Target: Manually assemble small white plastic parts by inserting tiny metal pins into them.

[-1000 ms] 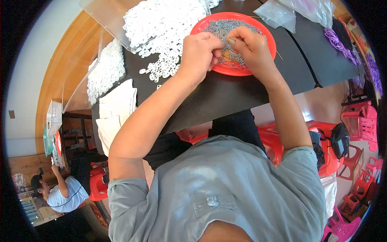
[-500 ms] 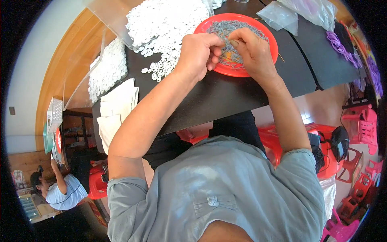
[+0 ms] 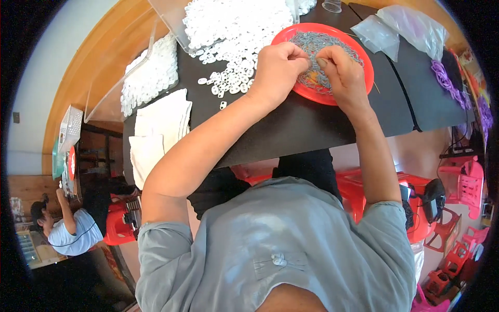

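Hands meet over the red plate near the table's far edge: left hand and right hand still pinch grey pieces, barely shifted, picking continues.

Single head-worn fisheye view, looking steeply down, close over black table, edges bending toward rim

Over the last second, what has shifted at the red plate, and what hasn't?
Very little. The left hand and right hand remain together over the red plate, fingertips pinching among the small grey pieces; only the fingers shifted slightly. Whether a piece was picked up or dropped is too small to tell. The white rings, folded white cloths and clear bags on the black table stayed put.
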Available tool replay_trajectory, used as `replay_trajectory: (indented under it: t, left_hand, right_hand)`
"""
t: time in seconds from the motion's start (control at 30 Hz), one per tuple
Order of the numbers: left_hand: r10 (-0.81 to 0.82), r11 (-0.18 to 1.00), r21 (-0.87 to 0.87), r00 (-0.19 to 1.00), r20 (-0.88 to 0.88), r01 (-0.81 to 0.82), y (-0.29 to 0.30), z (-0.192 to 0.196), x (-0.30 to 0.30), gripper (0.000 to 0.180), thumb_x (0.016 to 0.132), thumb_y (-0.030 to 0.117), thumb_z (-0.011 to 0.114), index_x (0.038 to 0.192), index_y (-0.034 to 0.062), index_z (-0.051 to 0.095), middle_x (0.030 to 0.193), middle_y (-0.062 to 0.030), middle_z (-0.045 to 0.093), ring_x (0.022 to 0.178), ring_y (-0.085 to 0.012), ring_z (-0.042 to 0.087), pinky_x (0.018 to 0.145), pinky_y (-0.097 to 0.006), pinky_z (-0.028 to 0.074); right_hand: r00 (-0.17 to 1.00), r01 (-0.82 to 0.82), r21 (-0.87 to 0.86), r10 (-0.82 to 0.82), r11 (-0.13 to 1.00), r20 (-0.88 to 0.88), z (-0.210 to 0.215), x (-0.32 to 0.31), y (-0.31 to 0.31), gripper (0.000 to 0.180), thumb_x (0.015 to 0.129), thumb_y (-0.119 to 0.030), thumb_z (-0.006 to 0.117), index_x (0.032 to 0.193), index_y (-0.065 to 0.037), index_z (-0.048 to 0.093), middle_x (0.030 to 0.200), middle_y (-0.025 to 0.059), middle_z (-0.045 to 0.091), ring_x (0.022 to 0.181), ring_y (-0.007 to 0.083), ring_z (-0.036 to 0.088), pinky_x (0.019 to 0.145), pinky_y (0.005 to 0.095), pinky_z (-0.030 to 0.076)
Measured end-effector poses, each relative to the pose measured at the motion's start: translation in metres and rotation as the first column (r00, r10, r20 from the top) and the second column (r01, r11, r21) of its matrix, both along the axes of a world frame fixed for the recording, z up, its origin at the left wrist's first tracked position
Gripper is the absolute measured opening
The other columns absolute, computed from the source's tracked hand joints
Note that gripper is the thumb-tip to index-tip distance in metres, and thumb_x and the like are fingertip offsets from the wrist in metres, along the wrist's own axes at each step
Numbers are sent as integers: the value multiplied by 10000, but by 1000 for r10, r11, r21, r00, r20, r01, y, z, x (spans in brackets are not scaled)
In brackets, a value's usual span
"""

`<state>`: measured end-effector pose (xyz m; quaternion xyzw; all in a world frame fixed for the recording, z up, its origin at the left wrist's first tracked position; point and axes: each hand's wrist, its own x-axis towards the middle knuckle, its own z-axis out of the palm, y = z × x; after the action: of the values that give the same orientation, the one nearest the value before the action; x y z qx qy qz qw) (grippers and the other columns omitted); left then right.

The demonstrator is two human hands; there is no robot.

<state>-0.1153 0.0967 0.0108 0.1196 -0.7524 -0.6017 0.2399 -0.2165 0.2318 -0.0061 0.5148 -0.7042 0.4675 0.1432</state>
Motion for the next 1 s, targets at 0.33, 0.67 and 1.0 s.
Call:
replay_trajectory:
  t: [0.33, 0.67, 1.0]
  left_hand:
    - [-152, 819, -562, 900, -408, -117, -25, -38, -32, 247, 688, 215, 647, 531, 30, 600, 587, -204, 574, 545, -346, 588, 506, -451, 449]
    - [-134, 900, -435, 968, -211, 29, -42, 2, 34, 160, 610, 178, 633, 611, 19, 650, 597, -213, 588, 590, -365, 617, 555, -450, 482]
    - [252, 894, -327, 947, -197, -306, -80, -19, 78, 128, 629, 143, 636, 609, 16, 641, 654, -238, 599, 665, -408, 619, 604, -485, 478]
  right_hand:
    - [976, -49, 25, 42, 999, 213, 7, 12, -11, 153, 952, -127, 520, 948, -17, 626, 857, 52, 609, 792, 141, 577, 740, 267, 464]
    - [968, -250, 205, 242, 946, 63, 37, 44, -20, 144, 981, -118, 477, 950, -10, 568, 812, 35, 508, 745, 124, 471, 695, 253, 396]
    - [941, -312, 332, 241, 890, 237, 44, 85, -88, 147, 978, -131, 473, 900, -9, 496, 815, 20, 445, 749, 106, 394, 667, 227, 327]
